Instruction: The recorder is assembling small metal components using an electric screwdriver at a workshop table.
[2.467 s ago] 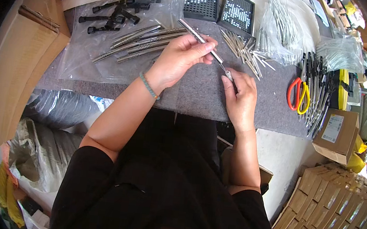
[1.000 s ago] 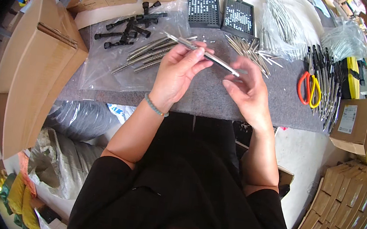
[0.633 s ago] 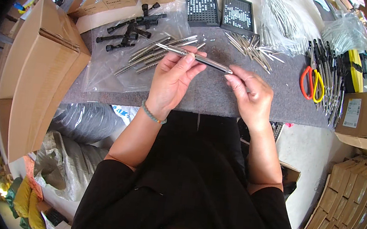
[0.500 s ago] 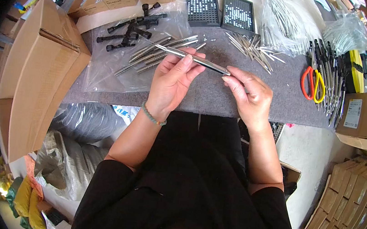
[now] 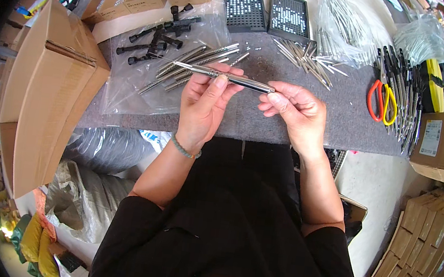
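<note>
Level above the cloth-covered table, a slim silver metal rod spans my two hands, its thin end reaching left. My left hand is closed round its middle, thumb on top. At the thicker right end, my right hand pinches the rod between thumb and fingers. Just beyond my left hand, several silver tubes lie on a clear plastic bag. Black plastic fittings rest on the same bag. Loose slim metal pieces are scattered farther right.
Two black perforated trays of small pieces stand at the back. Scissors with red and yellow handles lie at right beside a bundle of dark-ended rods. A tall cardboard box flanks the left; a smaller carton sits right.
The rod has shifted slightly left and lower, and lies more level. Both hands still hold it, the right hand's fingers a little more curled. A dark tool tip now shows at the top edge.
</note>
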### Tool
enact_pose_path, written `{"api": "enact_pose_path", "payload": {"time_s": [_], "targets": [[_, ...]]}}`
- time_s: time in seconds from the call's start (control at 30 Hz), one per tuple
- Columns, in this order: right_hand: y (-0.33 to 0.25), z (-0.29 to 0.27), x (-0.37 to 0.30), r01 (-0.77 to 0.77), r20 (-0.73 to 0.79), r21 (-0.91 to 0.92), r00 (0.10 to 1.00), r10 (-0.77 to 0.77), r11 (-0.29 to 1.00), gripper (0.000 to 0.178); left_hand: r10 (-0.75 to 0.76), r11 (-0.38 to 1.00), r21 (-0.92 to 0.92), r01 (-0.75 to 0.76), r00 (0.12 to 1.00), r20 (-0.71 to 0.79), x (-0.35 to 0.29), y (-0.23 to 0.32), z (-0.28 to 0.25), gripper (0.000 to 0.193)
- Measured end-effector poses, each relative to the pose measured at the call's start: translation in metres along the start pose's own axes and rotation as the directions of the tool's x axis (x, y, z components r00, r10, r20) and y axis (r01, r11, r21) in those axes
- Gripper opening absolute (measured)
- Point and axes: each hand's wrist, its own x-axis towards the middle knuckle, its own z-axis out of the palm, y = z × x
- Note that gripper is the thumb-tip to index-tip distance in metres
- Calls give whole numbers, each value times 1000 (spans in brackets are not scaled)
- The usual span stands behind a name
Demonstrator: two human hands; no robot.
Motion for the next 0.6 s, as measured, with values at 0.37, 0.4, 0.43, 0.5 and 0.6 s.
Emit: {"api": "enact_pose_path", "payload": {"time_s": [0.37,0.4,0.43,0.5,0.6], "targets": [[3,4,1,-171,-39,316,980,193,933,25,103,985,136,-106,994,30,0,-3,2,21],[5,4,1,-116,-38,282,991,132,952,25,81,991,101,-82,997,14,-1,-4,1,21],[7,4,0,-60,-36,247,997,71,967,25,80,992,102,-81,997,14,-1,-4,1,21],[7,3,1,-81,-32,252,995,92,964,24,87,991,98,-89,996,18,-1,-5,3,21],[8,1,2,-97,-42,258,993,111,961,23,63,993,103,-61,998,-22,-1,-6,4,21]]}}
